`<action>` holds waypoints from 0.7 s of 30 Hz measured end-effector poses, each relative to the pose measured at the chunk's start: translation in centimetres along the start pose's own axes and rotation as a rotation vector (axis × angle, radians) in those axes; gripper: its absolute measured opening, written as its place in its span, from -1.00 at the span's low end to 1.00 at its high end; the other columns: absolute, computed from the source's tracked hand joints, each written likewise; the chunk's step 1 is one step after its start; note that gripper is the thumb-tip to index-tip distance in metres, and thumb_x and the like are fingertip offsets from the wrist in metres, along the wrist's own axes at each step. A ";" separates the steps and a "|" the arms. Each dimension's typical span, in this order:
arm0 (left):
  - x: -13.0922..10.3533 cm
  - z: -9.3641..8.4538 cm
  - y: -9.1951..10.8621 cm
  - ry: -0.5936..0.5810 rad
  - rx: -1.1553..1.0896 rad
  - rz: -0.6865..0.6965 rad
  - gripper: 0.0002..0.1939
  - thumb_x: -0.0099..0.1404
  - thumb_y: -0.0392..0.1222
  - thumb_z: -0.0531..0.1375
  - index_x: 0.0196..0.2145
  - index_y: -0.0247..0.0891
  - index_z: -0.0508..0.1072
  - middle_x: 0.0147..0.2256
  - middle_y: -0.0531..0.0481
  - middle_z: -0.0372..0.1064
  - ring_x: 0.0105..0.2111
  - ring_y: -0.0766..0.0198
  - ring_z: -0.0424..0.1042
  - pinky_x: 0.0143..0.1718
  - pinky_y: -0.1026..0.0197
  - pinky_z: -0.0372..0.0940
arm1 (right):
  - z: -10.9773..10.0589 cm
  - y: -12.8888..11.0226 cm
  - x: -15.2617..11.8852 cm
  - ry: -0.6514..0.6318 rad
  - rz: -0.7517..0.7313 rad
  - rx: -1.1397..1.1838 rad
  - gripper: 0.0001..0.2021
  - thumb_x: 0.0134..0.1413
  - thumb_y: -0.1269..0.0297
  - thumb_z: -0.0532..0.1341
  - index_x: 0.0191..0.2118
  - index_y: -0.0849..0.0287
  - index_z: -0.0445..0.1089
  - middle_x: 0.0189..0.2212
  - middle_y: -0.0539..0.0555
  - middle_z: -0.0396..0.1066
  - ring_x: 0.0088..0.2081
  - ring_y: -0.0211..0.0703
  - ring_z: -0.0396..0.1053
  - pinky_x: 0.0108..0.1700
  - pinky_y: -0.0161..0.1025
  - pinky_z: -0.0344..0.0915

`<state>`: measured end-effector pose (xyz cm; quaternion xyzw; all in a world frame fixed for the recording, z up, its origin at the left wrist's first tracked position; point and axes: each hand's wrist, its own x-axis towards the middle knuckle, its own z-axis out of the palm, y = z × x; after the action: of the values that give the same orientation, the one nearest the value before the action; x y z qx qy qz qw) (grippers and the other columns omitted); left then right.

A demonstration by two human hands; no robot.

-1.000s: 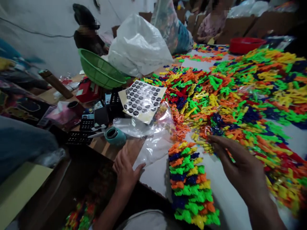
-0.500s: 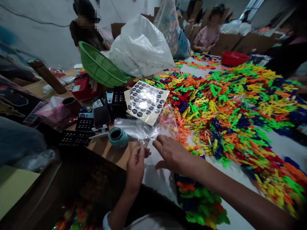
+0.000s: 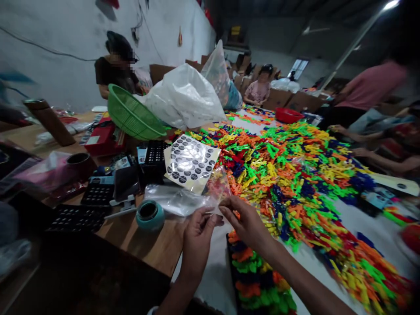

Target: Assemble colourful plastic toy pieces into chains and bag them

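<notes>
Where the hands (image 3: 198, 238) nearly meet, clear plastic (image 3: 214, 204) lies.

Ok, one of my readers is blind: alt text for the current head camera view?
A bare left hand and bare right hand nearly meet by clear plastic bags, beside a heap of small multicoloured plastic pieces. To its left: a white sheet of round black stickers, a squat teal jar.
</notes>
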<state>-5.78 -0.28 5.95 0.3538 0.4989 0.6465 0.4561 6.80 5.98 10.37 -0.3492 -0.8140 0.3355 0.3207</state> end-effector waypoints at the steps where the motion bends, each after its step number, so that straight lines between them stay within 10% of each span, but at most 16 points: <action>1: 0.3 0.7 0.0 -0.036 0.047 0.050 -0.76 0.28 -0.11 0.16 -0.13 -0.25 0.43 -0.22 -0.08 0.50 -0.15 0.19 0.48 -0.02 0.12 0.33 | -0.4 -0.1 -0.3 0.019 0.031 0.025 -0.88 0.22 0.23 0.14 -0.21 0.15 0.31 -0.34 0.02 0.37 -0.32 -0.23 0.34 -0.25 -0.31 0.26; 7: 0.7 4.0 -0.5 -0.202 0.231 0.217 -0.70 0.36 -0.11 0.04 -0.07 -0.21 0.47 -0.08 -0.11 0.46 -0.05 0.17 0.43 0.03 0.10 0.31 | -3.0 0.9 0.1 0.155 0.138 -0.002 -0.77 0.19 0.13 0.16 -0.38 0.17 0.38 -0.48 -0.01 0.36 -0.39 -0.22 0.31 -0.31 -0.31 0.22; 11: 0.6 2.4 -0.7 0.186 0.413 0.372 -0.69 0.31 -0.07 0.11 -0.03 -0.18 0.42 0.02 -0.14 0.36 0.04 0.12 0.35 0.11 0.03 0.23 | -4.7 2.8 0.3 0.360 0.177 0.066 -0.70 0.20 0.06 0.13 -0.41 0.18 0.36 -0.48 0.01 0.35 -0.39 -0.20 0.30 -0.34 -0.31 0.20; 15: 1.9 0.8 -1.0 0.571 0.302 0.187 -0.16 0.10 0.07 0.27 0.23 -0.28 0.05 0.17 -0.34 0.16 0.12 -0.01 0.27 0.04 -0.04 0.28 | -4.9 3.9 -1.0 0.405 0.109 0.066 -0.71 0.21 0.09 0.13 -0.42 0.17 0.35 -0.48 0.00 0.33 -0.39 -0.22 0.28 -0.33 -0.31 0.20; 21: 4.6 2.9 -1.2 0.147 0.102 -0.208 -0.36 -0.09 0.21 0.32 -0.18 -0.34 0.47 -0.32 -0.15 0.53 -0.27 0.02 0.53 -0.20 0.05 0.41 | -5.0 4.6 -3.6 0.397 0.077 -0.161 -0.85 0.18 0.32 0.14 -0.41 0.15 0.34 -0.47 0.01 0.37 -0.41 -0.21 0.33 -0.34 -0.30 0.25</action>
<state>-4.36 5.05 5.52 0.2747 0.5970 0.5937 0.4644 14.15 7.15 8.64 -0.4638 -0.7453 0.2060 0.4325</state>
